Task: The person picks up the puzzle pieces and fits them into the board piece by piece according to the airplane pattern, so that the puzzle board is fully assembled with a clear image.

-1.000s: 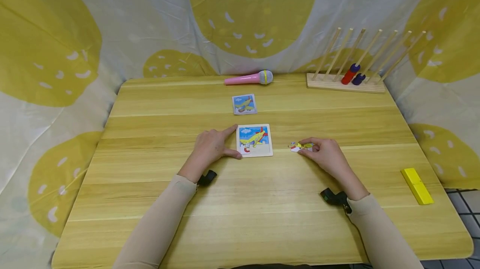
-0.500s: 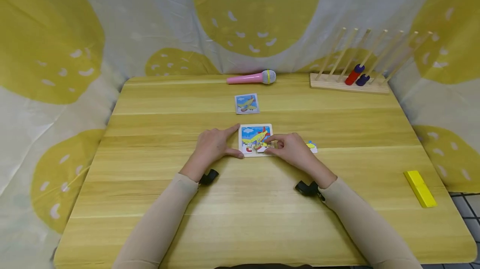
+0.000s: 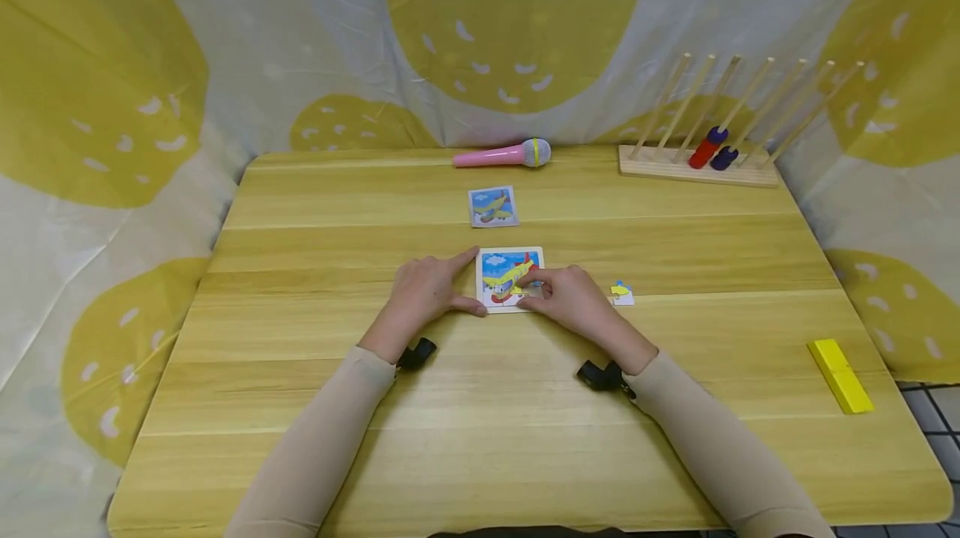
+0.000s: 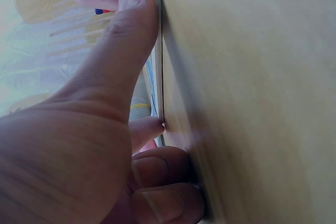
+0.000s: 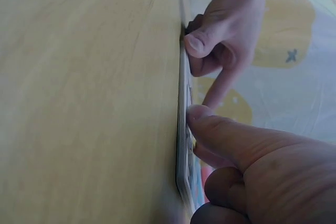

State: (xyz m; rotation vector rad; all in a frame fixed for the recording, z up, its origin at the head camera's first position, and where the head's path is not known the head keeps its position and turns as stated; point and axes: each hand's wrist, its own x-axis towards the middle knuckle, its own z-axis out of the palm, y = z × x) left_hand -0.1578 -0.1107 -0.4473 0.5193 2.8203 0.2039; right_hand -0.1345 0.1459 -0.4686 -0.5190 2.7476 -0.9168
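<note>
A small jigsaw puzzle board [image 3: 495, 265] with a yellow airplane on blue sky and a white border lies mid-table. My left hand [image 3: 426, 295] holds it at its left side, thumb at the near corner and index finger at the far corner, the other fingers curled in the left wrist view. Over the board's lower right part, my right hand [image 3: 572, 298] pinches a puzzle piece between thumb and index finger; the fingers hide most of that piece. Right of the board lies a loose yellow-and-white puzzle piece [image 3: 622, 295]. Beyond the board is a matching airplane picture card [image 3: 492, 206].
A pink toy microphone [image 3: 498, 156] lies at the table's back edge. Back right stands a wooden peg rack [image 3: 697, 173] with red and dark blue beads on its pegs. Yellow blocks [image 3: 841, 376] lie near the right edge. A patterned curtain [image 3: 330, 38] surrounds the table.
My right hand has carried a puzzle piece left from beside the board onto its lower part, leaving another piece behind. The left hand has stayed at the board's left edge.
</note>
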